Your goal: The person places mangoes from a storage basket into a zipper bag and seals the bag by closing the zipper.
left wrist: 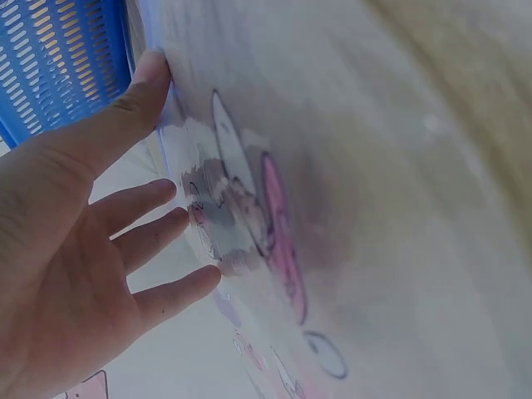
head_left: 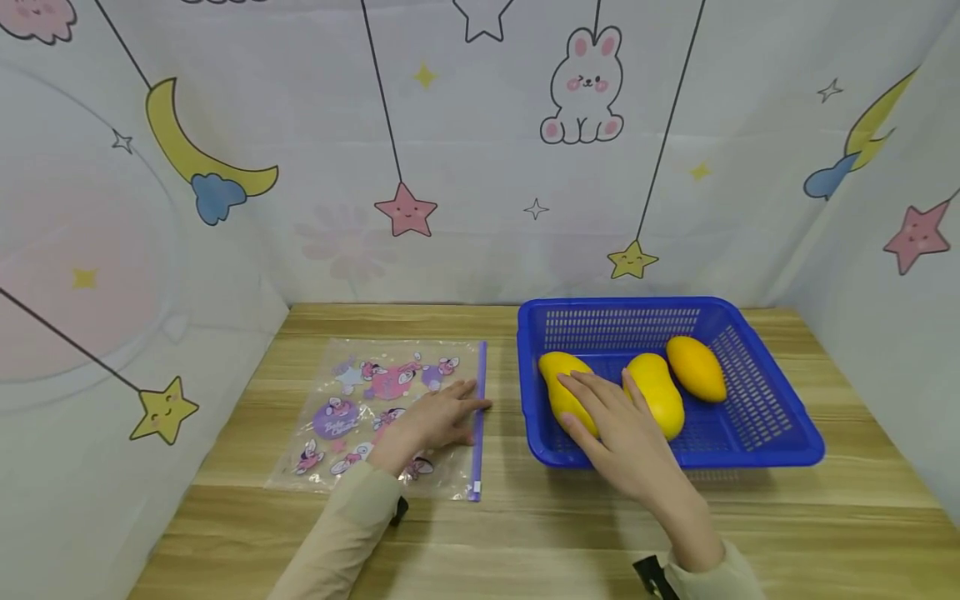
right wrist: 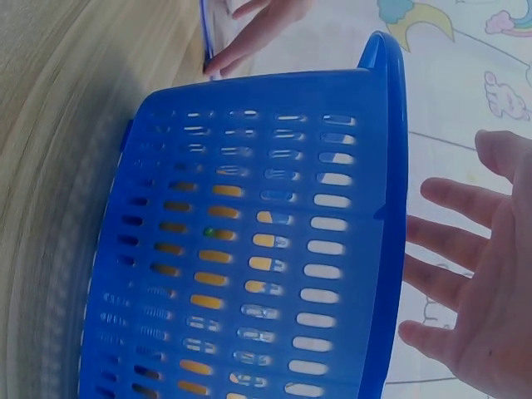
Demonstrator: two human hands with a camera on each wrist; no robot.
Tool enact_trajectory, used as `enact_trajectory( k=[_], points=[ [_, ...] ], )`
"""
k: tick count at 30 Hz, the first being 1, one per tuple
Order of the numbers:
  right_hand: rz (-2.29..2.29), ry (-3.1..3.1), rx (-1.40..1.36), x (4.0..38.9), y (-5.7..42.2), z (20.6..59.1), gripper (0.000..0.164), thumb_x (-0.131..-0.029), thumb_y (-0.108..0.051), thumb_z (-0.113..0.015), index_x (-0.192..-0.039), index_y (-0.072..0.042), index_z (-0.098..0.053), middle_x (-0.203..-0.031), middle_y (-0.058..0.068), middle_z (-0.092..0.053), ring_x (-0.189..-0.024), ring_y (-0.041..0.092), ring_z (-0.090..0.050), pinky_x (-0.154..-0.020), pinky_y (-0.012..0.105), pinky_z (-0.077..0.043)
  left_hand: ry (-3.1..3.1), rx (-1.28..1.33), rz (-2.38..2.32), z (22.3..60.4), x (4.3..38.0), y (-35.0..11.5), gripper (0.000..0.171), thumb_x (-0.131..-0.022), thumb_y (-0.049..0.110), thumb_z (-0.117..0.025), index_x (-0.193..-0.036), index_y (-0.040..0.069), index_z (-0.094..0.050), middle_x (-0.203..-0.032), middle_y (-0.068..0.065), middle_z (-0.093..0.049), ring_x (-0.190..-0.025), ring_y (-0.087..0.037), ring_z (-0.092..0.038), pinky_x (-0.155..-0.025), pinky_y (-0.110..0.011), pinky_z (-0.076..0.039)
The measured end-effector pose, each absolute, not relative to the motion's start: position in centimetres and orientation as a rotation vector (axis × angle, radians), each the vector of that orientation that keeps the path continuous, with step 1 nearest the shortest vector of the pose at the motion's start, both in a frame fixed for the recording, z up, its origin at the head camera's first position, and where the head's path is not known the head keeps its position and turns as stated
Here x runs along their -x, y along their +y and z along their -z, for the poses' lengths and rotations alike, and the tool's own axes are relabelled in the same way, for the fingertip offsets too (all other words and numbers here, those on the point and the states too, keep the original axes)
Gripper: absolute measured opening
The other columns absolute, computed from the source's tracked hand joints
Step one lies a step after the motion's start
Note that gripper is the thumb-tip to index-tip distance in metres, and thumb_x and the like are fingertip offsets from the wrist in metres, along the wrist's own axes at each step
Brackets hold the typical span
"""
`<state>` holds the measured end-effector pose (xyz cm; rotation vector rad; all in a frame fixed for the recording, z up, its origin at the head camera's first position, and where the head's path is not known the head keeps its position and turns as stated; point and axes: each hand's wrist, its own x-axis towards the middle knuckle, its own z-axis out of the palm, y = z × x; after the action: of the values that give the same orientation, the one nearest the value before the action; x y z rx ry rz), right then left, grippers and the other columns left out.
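The left hand (head_left: 442, 415) is spread over a clear printed bag (head_left: 375, 390), its fingers loose and gripping nothing, the thumb by the purple zip (head_left: 478, 454). The bag lies flat on the counter (head_left: 517, 542) beneath that hand. The right hand (head_left: 618, 433), also released with fingers extended, hovers over the near rim of a blue basket (head_left: 750, 457). Inside, one mango (head_left: 558, 371) lies below its fingertips, a second mango (head_left: 663, 404) just beside its fingers, and a third mango (head_left: 696, 368) farther to its right.
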<state>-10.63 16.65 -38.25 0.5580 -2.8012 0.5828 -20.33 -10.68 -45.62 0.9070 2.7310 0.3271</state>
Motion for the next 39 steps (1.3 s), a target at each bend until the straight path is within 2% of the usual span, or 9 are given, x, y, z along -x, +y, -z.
enact_trajectory(
  k=[6, 13, 18, 22, 26, 31, 35, 39],
  points=[
    [-0.583, -2.797, -0.569, 10.9, 16.1, 38.2, 0.046, -0.101, -0.042, -0.045, -0.141, -0.02, -0.047, -0.142, 0.005, -0.051, -0.134, 0.027, -0.045, -0.12, 0.059, -0.01, 2.736, -0.905, -0.341, 45.4, 20.4, -10.7, 0.058, -0.084, 0.035, -0.073, -0.136, 0.02, -0.054, -0.154, -0.016, -0.035, -0.141, -0.035, -0.036, -0.11, -0.054, -0.04],
    [-0.59, -2.784, -0.589, 11.0, 15.6, 38.2, 0.046, -0.101, -0.042, -0.045, -0.142, -0.021, -0.047, -0.142, 0.006, -0.052, -0.135, 0.026, -0.045, -0.12, 0.06, -0.012, 2.744, -0.903, -0.398, 45.3, 20.5, -10.6, 0.053, -0.08, 0.032, -0.077, -0.126, 0.017, -0.057, -0.152, -0.013, -0.039, -0.139, -0.036, -0.039, -0.108, -0.054, -0.042],
    [-0.606, -2.776, -0.612, 11.2, 15.2, 38.2, 0.046, -0.101, -0.041, -0.046, -0.142, -0.021, -0.047, -0.142, 0.005, -0.052, -0.136, 0.026, -0.044, -0.119, 0.06, -0.014, 2.76, -0.899, -0.377, 45.2, 20.7, -10.5, 0.055, -0.079, 0.033, -0.077, -0.126, 0.014, -0.057, -0.152, -0.011, -0.04, -0.139, -0.034, -0.041, -0.109, -0.053, -0.041],
    [-0.62, -2.781, -0.621, 11.4, 14.9, 38.2, 0.045, -0.101, -0.04, -0.045, -0.142, -0.021, -0.047, -0.143, 0.005, -0.051, -0.137, 0.025, -0.044, -0.12, 0.059, -0.015, 2.791, -0.915, -0.363, 45.2, 20.7, -10.4, 0.053, -0.079, 0.035, -0.077, -0.125, 0.014, -0.058, -0.151, -0.011, -0.041, -0.135, -0.034, -0.046, -0.106, -0.053, -0.044],
    [-0.642, -2.78, -0.63, 11.5, 14.6, 38.2, 0.046, -0.101, -0.041, -0.045, -0.142, -0.021, -0.046, -0.144, 0.003, -0.05, -0.137, 0.024, -0.043, -0.12, 0.059, -0.014, 2.827, -0.95, -0.331, 45.2, 20.7, -10.4, 0.047, -0.079, 0.037, -0.077, -0.117, 0.015, -0.06, -0.15, -0.011, -0.042, -0.135, -0.032, -0.046, -0.102, -0.054, -0.047],
    [-0.638, -2.771, -0.663, 11.7, 14.2, 38.0, 0.047, -0.1, -0.039, -0.049, -0.143, -0.02, -0.046, -0.145, 0.005, -0.049, -0.137, 0.025, -0.043, -0.121, 0.058, -0.015, 2.843, -0.969, -0.326, 45.0, 20.8, -10.5, 0.05, -0.079, 0.038, -0.076, -0.121, 0.014, -0.06, -0.15, -0.011, -0.043, -0.136, -0.033, -0.044, -0.101, -0.057, -0.046],
    [-0.597, -2.758, -0.689, 12.2, 13.9, 37.8, 0.047, -0.099, -0.035, -0.053, -0.142, -0.019, -0.046, -0.144, 0.007, -0.051, -0.136, 0.025, -0.045, -0.121, 0.053, -0.02, 2.859, -0.976, -0.337, 44.9, 20.9, -10.6, 0.052, -0.08, 0.036, -0.075, -0.124, 0.013, -0.059, -0.149, -0.011, -0.043, -0.136, -0.033, -0.043, -0.102, -0.058, -0.045],
    [-0.586, -2.743, -0.708, 12.6, 13.6, 37.7, 0.048, -0.097, -0.033, -0.056, -0.141, -0.017, -0.048, -0.142, 0.008, -0.052, -0.134, 0.027, -0.046, -0.118, 0.054, -0.027, 2.886, -1.004, -0.338, 44.7, 20.8, -10.6, 0.056, -0.08, 0.035, -0.075, -0.128, 0.01, -0.059, -0.147, -0.012, -0.046, -0.133, -0.033, -0.048, -0.101, -0.055, -0.047]
  ],
)
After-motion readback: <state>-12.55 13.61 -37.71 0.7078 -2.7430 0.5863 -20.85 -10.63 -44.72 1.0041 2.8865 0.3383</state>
